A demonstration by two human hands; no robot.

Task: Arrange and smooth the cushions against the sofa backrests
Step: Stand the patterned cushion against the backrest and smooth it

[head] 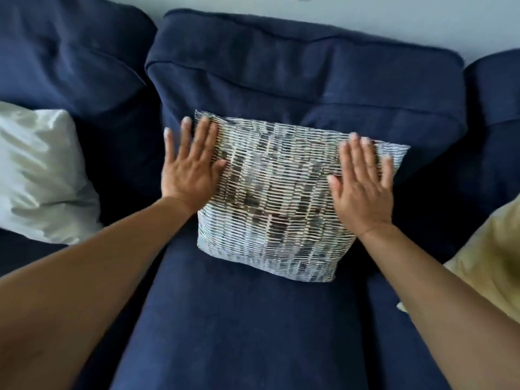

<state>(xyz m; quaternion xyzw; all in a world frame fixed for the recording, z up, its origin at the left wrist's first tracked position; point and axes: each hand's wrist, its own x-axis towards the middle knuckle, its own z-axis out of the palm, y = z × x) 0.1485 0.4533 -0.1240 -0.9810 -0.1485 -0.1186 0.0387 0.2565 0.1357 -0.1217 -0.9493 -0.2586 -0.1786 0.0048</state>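
Note:
A patterned cushion (278,198) with white and dark woven-looking stripes leans against the middle backrest (304,74) of a navy blue sofa. My left hand (191,167) lies flat on the cushion's upper left corner, fingers spread and partly over the edge. My right hand (363,187) presses flat on the cushion's upper right side, fingers together and pointing up. Neither hand grips anything. The cushion's lower edge rests on the seat (239,327).
A pale white cushion (42,175) sits against the left backrest (67,60). A yellowish cushion (489,263) lies at the right edge, partly out of view. A light wall (337,12) runs behind the sofa.

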